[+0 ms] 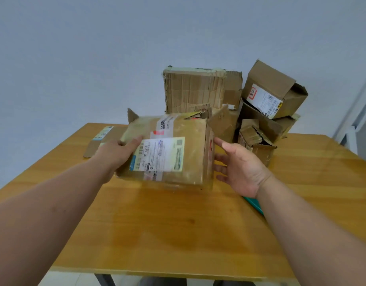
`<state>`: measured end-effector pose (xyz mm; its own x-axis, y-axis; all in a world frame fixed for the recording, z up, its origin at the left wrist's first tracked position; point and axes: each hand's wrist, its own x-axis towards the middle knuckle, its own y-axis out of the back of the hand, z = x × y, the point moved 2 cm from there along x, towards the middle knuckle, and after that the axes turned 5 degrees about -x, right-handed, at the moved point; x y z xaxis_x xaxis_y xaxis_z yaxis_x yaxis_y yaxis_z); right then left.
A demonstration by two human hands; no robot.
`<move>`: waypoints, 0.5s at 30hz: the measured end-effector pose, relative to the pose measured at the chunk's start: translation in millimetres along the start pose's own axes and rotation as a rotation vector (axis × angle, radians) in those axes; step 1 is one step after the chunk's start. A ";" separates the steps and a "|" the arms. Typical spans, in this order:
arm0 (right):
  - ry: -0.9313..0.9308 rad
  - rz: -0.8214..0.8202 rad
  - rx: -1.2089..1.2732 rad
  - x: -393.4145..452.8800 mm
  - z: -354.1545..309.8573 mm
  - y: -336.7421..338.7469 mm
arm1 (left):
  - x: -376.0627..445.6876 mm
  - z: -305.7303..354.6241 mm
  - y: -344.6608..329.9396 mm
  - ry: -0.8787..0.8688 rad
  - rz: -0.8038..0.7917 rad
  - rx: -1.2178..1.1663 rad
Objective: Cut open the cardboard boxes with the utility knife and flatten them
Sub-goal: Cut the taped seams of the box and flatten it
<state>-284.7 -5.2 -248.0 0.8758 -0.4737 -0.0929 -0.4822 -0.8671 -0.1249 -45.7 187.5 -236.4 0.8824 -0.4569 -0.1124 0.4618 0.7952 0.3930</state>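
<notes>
A taped cardboard box (pixel 169 149) with a white shipping label sits blurred at the middle of the wooden counter (pixel 157 223). The left hand (pixel 118 153) holds its left end, fingers laid over the top and thumb side wrapped at the edge, so that grip has the box. The right hand (pixel 237 168) stands open just beside the box's right end, fingers spread, whether touching I cannot tell. A pile of torn boxes (pixel 240 100) stands behind. Flattened cardboard (pixel 99 141) lies at far left. A green object (pixel 254 205) peeks from under the right wrist
</notes>
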 end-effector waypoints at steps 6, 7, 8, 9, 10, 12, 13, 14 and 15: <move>-0.188 0.085 -0.062 -0.8 13.3 -0.4 | -11.2 14.7 -1.1 -0.039 -0.040 0.097; -0.210 0.142 -0.043 -0.5 16.3 2.7 | -17.9 14.8 -3.8 -0.050 -0.096 0.128; -0.234 0.211 -0.045 -0.4 19.1 6.8 | -24.4 14.4 -7.3 -0.071 -0.158 0.172; -0.256 0.276 -0.060 -0.3 21.9 10.8 | -30.5 13.7 -11.0 -0.099 -0.219 0.233; -0.280 0.327 -0.081 0.1 24.7 14.5 | -35.3 13.5 -15.3 -0.129 -0.275 0.324; -0.331 0.411 -0.152 0.1 32.1 20.9 | -41.1 15.0 -25.3 -0.207 -0.319 0.614; -0.347 0.459 -0.208 0.4 35.6 24.3 | -44.9 17.7 -30.9 -0.269 -0.306 0.784; -0.349 0.503 -0.265 -0.1 37.8 26.5 | -48.8 21.5 -36.4 -0.349 -0.277 0.934; -0.336 0.537 -0.315 -1.3 38.9 27.4 | -53.0 26.1 -41.4 -0.433 -0.254 1.030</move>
<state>-299.9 -22.3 -289.7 0.4404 -0.8189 -0.3680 -0.7720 -0.5546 0.3105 -114.0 168.4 -222.9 0.5765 -0.8155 -0.0503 0.1530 0.0473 0.9871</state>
